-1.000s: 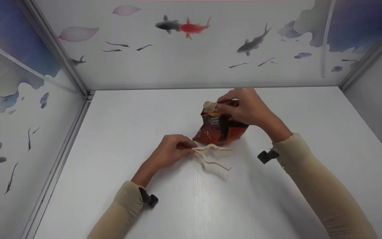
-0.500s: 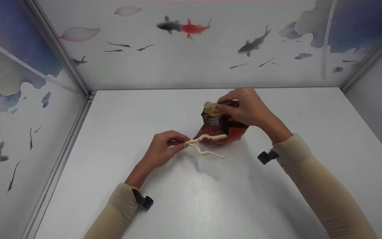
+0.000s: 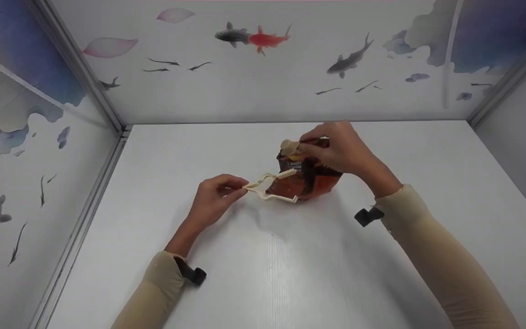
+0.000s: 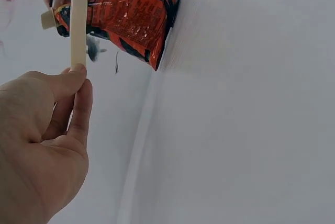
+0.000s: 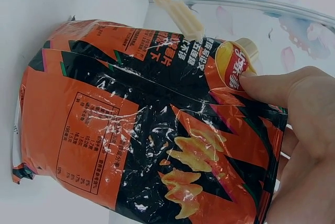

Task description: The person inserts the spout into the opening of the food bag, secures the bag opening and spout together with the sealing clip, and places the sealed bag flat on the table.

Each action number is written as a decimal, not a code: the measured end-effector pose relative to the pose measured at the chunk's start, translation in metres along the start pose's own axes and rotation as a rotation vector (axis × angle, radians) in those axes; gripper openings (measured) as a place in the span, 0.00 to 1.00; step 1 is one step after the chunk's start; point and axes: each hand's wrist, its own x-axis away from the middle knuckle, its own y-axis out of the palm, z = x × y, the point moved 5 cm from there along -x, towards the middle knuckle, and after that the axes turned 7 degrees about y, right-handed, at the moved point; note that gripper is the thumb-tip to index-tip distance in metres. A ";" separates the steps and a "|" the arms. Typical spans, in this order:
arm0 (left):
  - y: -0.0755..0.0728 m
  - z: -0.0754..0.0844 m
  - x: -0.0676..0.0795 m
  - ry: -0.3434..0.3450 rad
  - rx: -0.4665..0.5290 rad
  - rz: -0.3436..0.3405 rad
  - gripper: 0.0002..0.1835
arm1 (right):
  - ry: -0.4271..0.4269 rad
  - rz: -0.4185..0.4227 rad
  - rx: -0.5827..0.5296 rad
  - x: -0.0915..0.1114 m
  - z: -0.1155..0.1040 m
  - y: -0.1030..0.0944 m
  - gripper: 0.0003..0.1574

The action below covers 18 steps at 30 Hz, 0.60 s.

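Observation:
My right hand [image 3: 343, 148] grips the upper edge of an orange-and-black chip bag [image 3: 318, 185], which stands on the table. At the bag's upper left corner sits a beige round cap [image 3: 287, 146], with the right thumb close to it in the right wrist view. My left hand [image 3: 217, 196] pinches one end of a cream plastic bag clip [image 3: 286, 174] between thumb and fingers. Its two hinged arms spread apart in a V pointing at the bag. In the right wrist view, one clip arm [image 5: 183, 17] overlaps the bag's printed face; whether it touches is unclear.
A white table [image 3: 263, 274] lies under both hands. White panels with painted fish [image 3: 352, 57] stand at the back and sides, joined by metal frame rails [image 3: 103, 105].
My left hand has drawn left and away from me, lifting the clip and turning its arms toward the bag; the arms spread wider. The right hand and chip bag stay put.

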 end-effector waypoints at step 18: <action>-0.017 -0.016 0.000 -0.046 0.132 0.093 0.11 | 0.018 -0.001 -0.023 0.001 0.003 -0.003 0.09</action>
